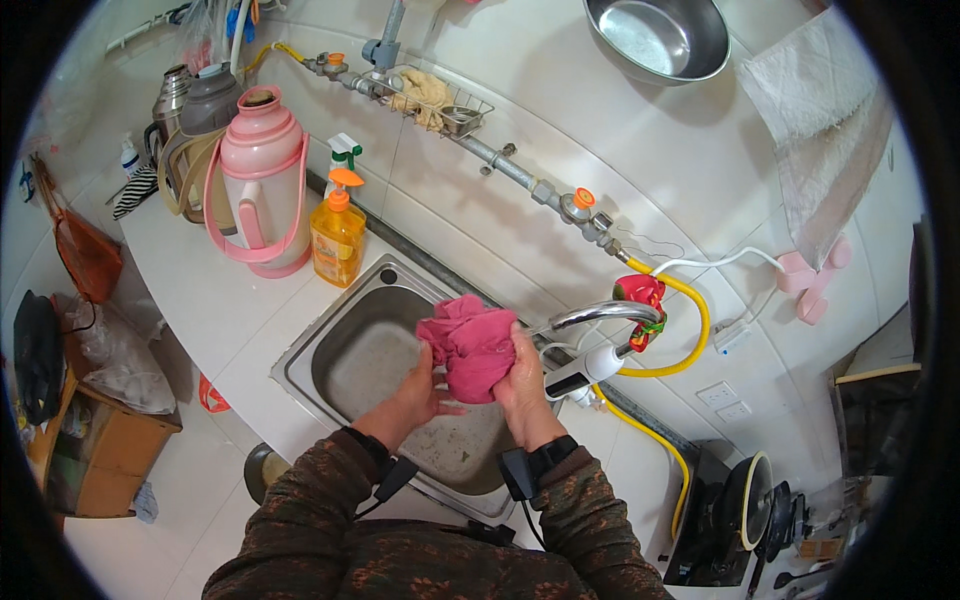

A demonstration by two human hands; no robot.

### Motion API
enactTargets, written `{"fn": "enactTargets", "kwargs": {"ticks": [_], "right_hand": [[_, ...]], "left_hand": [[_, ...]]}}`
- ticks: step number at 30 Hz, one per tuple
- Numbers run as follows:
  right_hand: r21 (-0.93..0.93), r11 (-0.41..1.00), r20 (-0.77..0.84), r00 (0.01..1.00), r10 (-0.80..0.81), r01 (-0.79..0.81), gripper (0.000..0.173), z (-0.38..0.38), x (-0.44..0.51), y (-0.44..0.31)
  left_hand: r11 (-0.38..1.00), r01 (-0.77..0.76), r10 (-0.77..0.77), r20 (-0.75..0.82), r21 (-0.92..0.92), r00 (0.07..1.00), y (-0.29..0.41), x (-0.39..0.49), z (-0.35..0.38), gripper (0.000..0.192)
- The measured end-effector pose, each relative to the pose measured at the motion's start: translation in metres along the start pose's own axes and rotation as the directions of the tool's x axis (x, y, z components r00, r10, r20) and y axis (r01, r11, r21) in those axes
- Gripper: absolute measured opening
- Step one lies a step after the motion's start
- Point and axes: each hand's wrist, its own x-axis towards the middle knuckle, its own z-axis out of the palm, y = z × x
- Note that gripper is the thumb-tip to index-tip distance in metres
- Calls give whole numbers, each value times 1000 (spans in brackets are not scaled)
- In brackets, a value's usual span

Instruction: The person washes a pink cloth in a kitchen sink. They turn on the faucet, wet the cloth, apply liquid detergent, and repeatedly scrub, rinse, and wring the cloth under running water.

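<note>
A bunched pink cloth (pixel 476 349) is held between my two hands above the stainless steel sink (pixel 360 352). My left hand (pixel 416 394) touches its lower left side, some fingers spread beneath it. On the right side, my right hand (pixel 523 379) grips the cloth, with its thumb up near the faucet's tip. The curved chrome faucet spout (pixel 600 311) ends beside that hand, and a little water seems to come from it. The faucet's white body (pixel 589 371) stands at the sink's right edge. A red patterned cloth (pixel 641 296) is tied around the spout's base.
An orange soap pump bottle (pixel 337 240) and a pink thermos flask (pixel 262 187) stand left of the sink. Along the wall run a metal pipe (pixel 517 169) and a yellow hose (pixel 697 322). A gas stove (pixel 697 517) with pans is at the lower right.
</note>
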Motion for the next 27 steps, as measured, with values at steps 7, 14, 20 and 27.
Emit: {"fn": "enactTargets", "kwargs": {"ticks": [7,14,20,27], "right_hand": [[156,964,-8,976,218,-214,35,-13,-22,20],[227,955,-88,973,214,-190,32,-28,5,41],[-21,995,-199,976,88,-94,18,-32,15,35],[-340,938,-282,959,-39,-62,15,-6,0,33]], "left_hand": [[701,-673,640,208,234,739,34,-4,42,37],[-282,-422,789,458,862,409,5,18,46,24],[-75,-478,897,269,875,351,3,2,64,26],[566,-454,629,-3,688,778,-3,45,22,24]]}}
